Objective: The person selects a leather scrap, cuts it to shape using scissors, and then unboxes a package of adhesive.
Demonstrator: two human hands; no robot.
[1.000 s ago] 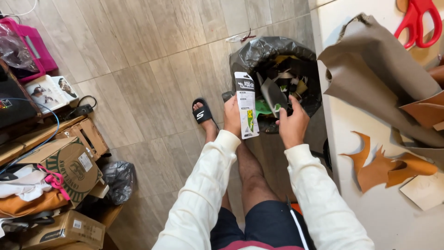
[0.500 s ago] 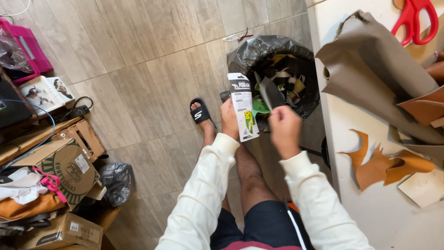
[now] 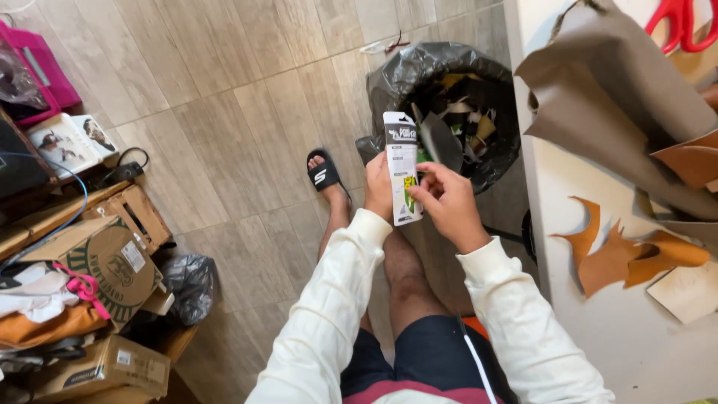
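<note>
The left hand (image 3: 378, 185) grips a narrow white card pack (image 3: 402, 167) by its left edge, fingers wrapped behind it and thumb on the front, so the pack stands upright above the person's knees. The right hand (image 3: 446, 203) meets it from the right, fingertips pressed together and pinching the pack's lower right edge, where a yellow-green panel shows. The pack is flat, stiff and glossy, with a dark band near its top.

Just behind the pack stands a bin (image 3: 447, 112) lined with a crinkled black plastic bag and stuffed with dark, tan and yellow scraps. It sits on a floor (image 3: 224, 127) of pale grey tiles, beside the left edge of a white table (image 3: 598, 329). On the table lie a large limp sheet of grey-brown leather (image 3: 613, 97), jagged orange-brown offcuts (image 3: 613, 254) near the left edge, and red-handled scissors (image 3: 684, 22) at the far right corner.

A foot in a black slide sandal (image 3: 324, 172) rests on the floor left of the hands. Well to the left are cardboard boxes (image 3: 105, 262), a small wooden crate (image 3: 134, 213), a crumpled black bag (image 3: 191, 280) and a pink case (image 3: 41, 71).
</note>
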